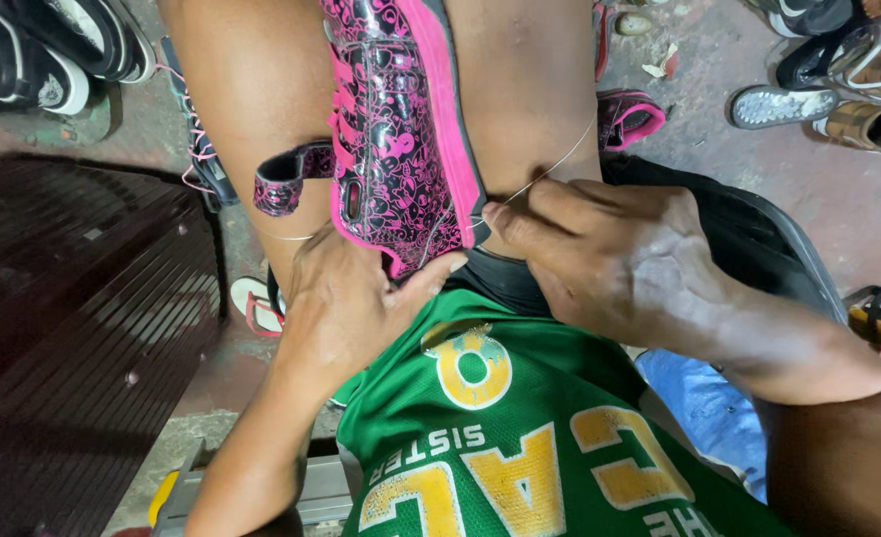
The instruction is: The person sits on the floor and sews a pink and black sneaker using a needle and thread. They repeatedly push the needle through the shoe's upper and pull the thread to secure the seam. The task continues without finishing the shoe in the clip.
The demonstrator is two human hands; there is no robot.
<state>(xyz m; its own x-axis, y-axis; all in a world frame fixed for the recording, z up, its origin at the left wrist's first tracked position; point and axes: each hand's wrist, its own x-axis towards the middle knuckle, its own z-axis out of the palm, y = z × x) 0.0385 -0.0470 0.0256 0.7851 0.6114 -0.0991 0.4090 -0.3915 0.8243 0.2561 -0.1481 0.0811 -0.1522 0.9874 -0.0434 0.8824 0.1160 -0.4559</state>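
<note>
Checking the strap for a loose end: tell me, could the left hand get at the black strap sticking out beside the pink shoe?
Probably yes: the left hand steadies the pink shoe just below the strap, with nothing between.

pink-black patterned shoe (pixel 396 139), clamped between knees

Concrete floor (pixel 699 89) with shoes scattered on it.

A dark slatted mat (pixel 73 328) covers the floor at the left side. Black sneakers (pixel 43 50) lie at the far left corner, several other shoes (pixel 838 89) at the far right corner, a pink sandal (pixel 627 114) and a flip-flop (pixel 254 301) near the middle.
</note>
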